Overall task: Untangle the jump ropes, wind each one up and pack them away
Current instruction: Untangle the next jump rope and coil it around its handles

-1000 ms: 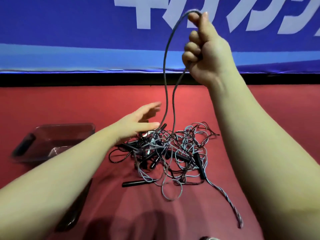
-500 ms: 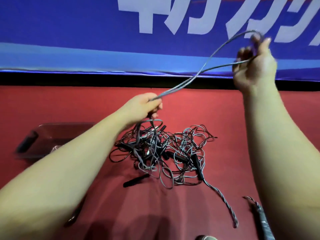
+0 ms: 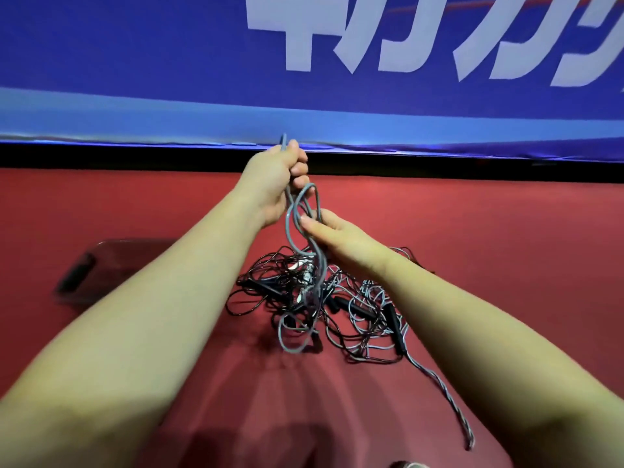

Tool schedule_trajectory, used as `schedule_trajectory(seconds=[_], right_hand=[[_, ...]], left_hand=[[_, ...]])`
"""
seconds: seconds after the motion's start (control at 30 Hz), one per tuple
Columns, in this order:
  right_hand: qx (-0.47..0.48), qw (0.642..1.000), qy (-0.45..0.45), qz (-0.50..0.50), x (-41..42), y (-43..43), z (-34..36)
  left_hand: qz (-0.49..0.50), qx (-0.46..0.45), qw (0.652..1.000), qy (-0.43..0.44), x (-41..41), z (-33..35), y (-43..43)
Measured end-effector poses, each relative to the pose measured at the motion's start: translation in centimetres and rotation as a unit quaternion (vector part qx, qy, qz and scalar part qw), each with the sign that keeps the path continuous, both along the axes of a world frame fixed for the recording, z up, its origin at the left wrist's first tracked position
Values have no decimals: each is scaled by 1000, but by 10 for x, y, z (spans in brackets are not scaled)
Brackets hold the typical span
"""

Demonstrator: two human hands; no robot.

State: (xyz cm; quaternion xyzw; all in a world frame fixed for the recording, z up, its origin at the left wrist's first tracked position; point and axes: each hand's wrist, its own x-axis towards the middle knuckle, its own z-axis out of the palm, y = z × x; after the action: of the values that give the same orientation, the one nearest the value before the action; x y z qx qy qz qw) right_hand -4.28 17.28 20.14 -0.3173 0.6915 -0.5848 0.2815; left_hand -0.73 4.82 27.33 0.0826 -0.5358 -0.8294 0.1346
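Observation:
A tangled heap of jump ropes with thin black and grey cords and black handles lies on the red table. My left hand is raised above the heap and grips a thick grey rope, which hangs down in loops into the tangle. My right hand is just below it, thumb and fingers pinching the same grey rope at a loop. One twisted grey rope end trails out toward the front right.
A dark transparent tray sits on the red table at the left, partly behind my left forearm. A blue banner with white letters stands along the table's far edge.
My right hand came down from high at the right to just above the heap. My left hand rose with the grey rope, and the rope now hangs in slack loops between both hands.

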Motion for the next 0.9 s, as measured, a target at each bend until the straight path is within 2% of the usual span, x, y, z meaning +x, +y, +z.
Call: schedule_trajectory(seconds=[0.13, 0.2, 0.27, 0.33, 0.4, 0.47, 0.5, 0.57, 0.63, 0.67, 0.8, 0.9], right_hand=[[13, 999, -22, 30, -13, 13, -6], [103, 993, 50, 40, -17, 21, -10], [231, 961, 152, 31, -16, 28, -17], [311, 939, 140, 38, -14, 35, -23], [300, 949, 39, 88, -14, 41, -26], [221, 967, -74, 102, -18, 43, -23], [184, 974, -104, 86, -20, 42, -19], [154, 984, -82, 31, -26, 40, -18], [178, 984, -3, -30, -31, 37, -23], [184, 982, 6, -47, -32, 36, -27], [98, 986, -125, -55, -31, 25, -29], [18, 974, -218, -67, -29, 11, -13]], left_hand=[[56, 25, 998, 25, -3, -5, -13], [65, 65, 995, 42, -5, -2, -28], [72, 132, 987, 63, -7, 3, -48], [100, 190, 973, 79, -6, 6, -70], [144, 236, 958, 77, -3, 0, -89], [182, 292, 937, 60, 2, -16, -106], [194, 312, 929, 44, 5, -26, -113], [206, 327, 922, -3, 12, -43, -118], [192, 309, 930, -46, 13, -51, -113], [183, 284, 939, -65, 13, -52, -107], [147, 122, 961, -200, 10, -66, -97], [72, -55, 933, -347, 18, -100, -97]])
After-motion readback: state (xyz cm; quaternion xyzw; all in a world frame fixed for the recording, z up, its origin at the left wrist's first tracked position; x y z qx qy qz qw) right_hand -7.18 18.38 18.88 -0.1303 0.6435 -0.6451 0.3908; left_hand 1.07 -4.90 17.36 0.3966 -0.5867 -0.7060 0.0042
